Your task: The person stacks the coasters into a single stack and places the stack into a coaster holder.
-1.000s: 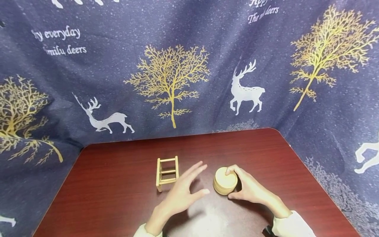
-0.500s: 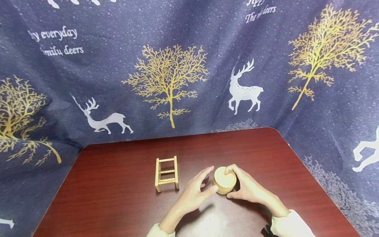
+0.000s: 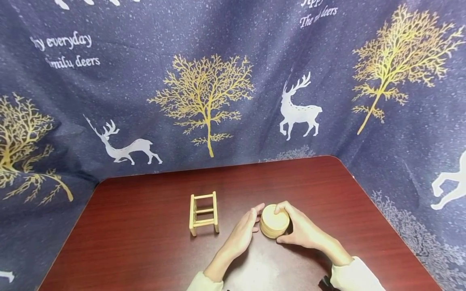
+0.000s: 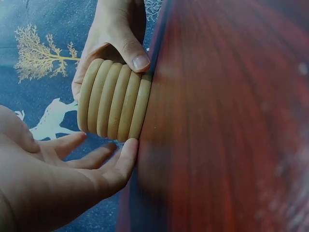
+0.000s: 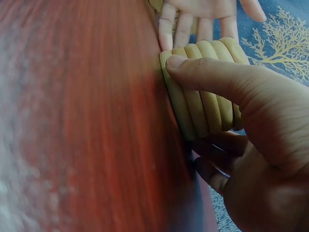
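A stack of several round wooden coasters (image 3: 274, 222) stands on the table, right of the middle. In the left wrist view the rounded edges of the coasters (image 4: 116, 101) lie close together, slightly uneven. My right hand (image 3: 303, 229) grips the stack from the right, its thumb along the side in the right wrist view and one finger over the top in the head view. On the stack's other side is my left hand (image 3: 241, 232), fingers extended and palm facing the coasters. Its lowest fingertip seems to touch the bottom coaster; the other fingertips are very near.
A small wooden rack (image 3: 204, 222) of posts and crossbars stands left of my left hand. The dark red table (image 3: 138, 226) ends at a blue cloth (image 3: 233, 149) printed with deer and trees, hung behind and along the sides.
My left hand has moved right, up to the coaster stack, and its thumb has swung up beside the other fingers. My right hand has stayed on the stack.
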A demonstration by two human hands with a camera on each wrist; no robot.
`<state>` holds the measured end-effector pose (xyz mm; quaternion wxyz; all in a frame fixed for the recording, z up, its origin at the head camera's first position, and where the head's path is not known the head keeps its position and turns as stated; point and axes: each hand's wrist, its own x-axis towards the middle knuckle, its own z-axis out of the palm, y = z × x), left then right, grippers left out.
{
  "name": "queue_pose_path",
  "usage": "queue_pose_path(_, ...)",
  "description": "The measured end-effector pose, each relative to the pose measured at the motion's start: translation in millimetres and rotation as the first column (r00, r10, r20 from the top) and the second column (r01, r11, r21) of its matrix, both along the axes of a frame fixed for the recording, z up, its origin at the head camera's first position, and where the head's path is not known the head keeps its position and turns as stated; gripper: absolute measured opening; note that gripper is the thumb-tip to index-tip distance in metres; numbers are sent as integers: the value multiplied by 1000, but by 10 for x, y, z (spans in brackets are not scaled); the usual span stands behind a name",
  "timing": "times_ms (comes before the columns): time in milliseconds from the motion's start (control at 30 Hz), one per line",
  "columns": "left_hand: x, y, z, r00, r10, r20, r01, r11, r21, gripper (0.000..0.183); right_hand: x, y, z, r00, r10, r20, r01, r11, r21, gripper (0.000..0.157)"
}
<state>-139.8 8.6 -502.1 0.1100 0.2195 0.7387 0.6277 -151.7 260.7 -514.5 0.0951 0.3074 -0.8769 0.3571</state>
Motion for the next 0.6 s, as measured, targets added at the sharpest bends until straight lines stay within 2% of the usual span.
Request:
queue_pose_path(67, -7, -4, -21, 1000, -11, -16, 10, 1000, -29, 66, -2, -4, 5, 1000, -1, 2, 1, 1000, 2, 85)
queue_pose_path(100, -33, -2, -83, 1000, -11, -15, 10, 999, -40, 67, -5, -5, 6, 1000, -1, 5, 1, 1000, 2, 85)
queue_pose_path(167, -42, -8, -90, 1000, -25, -16, 24, 999, -48, 67, -8, -12, 4, 1000, -2, 6, 2, 1000, 3, 85)
queue_pose_path(233, -95, -6, -198, 1000, -31, -3, 30, 997, -66, 67, -13, -18, -3, 1000, -1, 10, 1, 1000, 0, 85)
queue_pose_path(300, -97, 0, -168, 999, -42, 19, 44, 997, -70, 65, -15, -20, -10, 1000, 2, 10, -2, 1000, -1, 85)
queue_pose_path(333, -80, -1, -109, 998, -54, 16, 55, 996, -76, 63, -15, -20, -13, 1000, 5, 10, -5, 1000, -2, 85)
queue_pose_path(400, -82, 3, -109, 998, -59, -1, 59, 993, -100, 63, -14, -19, -20, 1000, 8, 13, -8, 1000, -2, 85)
queue_pose_path(467, -36, -7, -2, 997, -71, -19, 68, 992, -110, 61, -13, -15, -27, 1000, 15, 15, -14, 1000, -7, 85)
queue_pose_path(533, -27, -18, 6, 996, -76, -36, 71, 990, -118, 61, -14, -13, -35, 1000, 18, 10, -18, 1000, -14, 85)
queue_pose_path(600, -38, -36, -41, 992, -86, -93, 75, 990, -122, 60, -16, -11, -47, 1000, 16, 7, -16, 1000, -21, 85)
